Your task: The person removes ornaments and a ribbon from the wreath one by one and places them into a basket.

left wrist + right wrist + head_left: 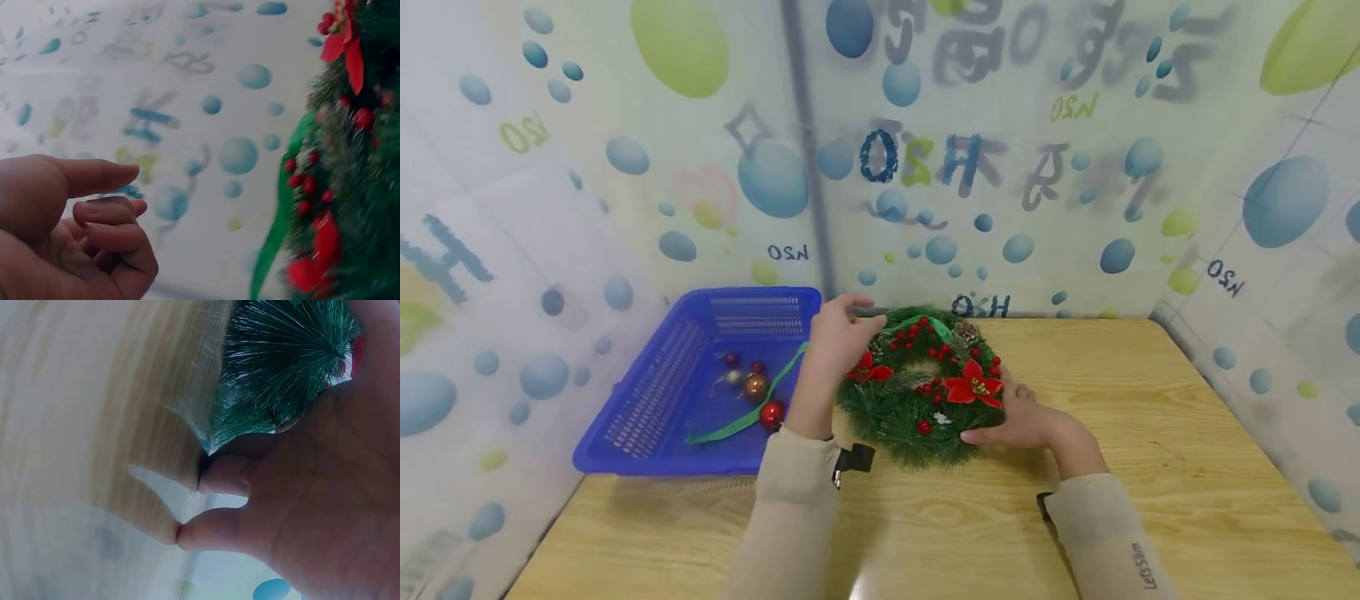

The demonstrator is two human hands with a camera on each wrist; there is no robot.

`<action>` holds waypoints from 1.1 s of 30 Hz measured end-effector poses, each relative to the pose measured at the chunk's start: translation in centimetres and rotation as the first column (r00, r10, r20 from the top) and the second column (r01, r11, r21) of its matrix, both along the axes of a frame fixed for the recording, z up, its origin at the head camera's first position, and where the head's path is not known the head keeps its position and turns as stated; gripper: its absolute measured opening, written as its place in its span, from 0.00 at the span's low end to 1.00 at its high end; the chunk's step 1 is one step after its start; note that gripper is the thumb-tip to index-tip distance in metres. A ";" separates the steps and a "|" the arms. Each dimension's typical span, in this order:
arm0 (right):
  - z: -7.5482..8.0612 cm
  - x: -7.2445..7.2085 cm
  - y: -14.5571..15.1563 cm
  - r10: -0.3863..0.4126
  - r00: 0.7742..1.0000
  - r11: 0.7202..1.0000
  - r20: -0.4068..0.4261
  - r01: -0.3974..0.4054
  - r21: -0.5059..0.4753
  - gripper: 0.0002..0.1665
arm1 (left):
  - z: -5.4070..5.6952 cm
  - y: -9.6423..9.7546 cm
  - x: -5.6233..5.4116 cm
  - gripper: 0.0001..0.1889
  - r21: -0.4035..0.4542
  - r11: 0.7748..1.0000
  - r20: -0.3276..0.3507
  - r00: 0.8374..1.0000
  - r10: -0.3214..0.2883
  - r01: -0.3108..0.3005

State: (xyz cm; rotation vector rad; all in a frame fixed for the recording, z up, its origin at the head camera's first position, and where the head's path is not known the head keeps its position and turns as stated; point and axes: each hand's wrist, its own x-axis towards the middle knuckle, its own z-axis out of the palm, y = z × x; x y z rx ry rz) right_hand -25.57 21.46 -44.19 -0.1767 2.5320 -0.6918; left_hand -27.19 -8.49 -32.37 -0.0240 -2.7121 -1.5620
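Note:
A green Christmas wreath (917, 433) with red poinsettias, berries and a pinecone lies on the wooden table, a green ribbon (940, 327) across its back part. My right hand (1026, 421) grips the wreath's right edge, thumb at the front and the other fingers behind. In the right wrist view, two fingertips (194, 530) of this hand come down to the tabletop beside the green needles (287, 362). Over the wreath's left side, my left hand (842, 337) holds nothing. In the left wrist view its fingers (122, 234) are loosely bent, apart from the wreath and ribbon (284, 194).
Left of the wreath stands a blue plastic basket (598, 442). Inside it are a red bauble (772, 415), a gold bauble (756, 386), several smaller ones and another green ribbon (730, 429). A patterned curtain (895, 250) hangs behind the table (1150, 467).

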 end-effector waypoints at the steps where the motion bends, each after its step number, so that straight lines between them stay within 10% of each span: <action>1: 0.0 0.0 0.0 -0.002 1.000 1.000 0.001 0.002 -0.001 0.89 | -0.4 0.6 -0.7 0.22 0.002 1.000 0.005 1.000 -0.003 0.003; 15: -0.1 -0.1 -0.1 -0.022 1.000 1.000 0.013 0.022 0.001 0.89 | -6.1 4.7 -7.3 0.24 -0.109 0.993 0.121 0.991 0.060 -0.046; 33: -0.3 -0.2 0.0 -0.024 1.000 1.000 0.011 0.024 -0.009 0.90 | -7.6 4.4 -7.2 0.14 -0.129 0.986 0.043 0.993 0.114 -0.108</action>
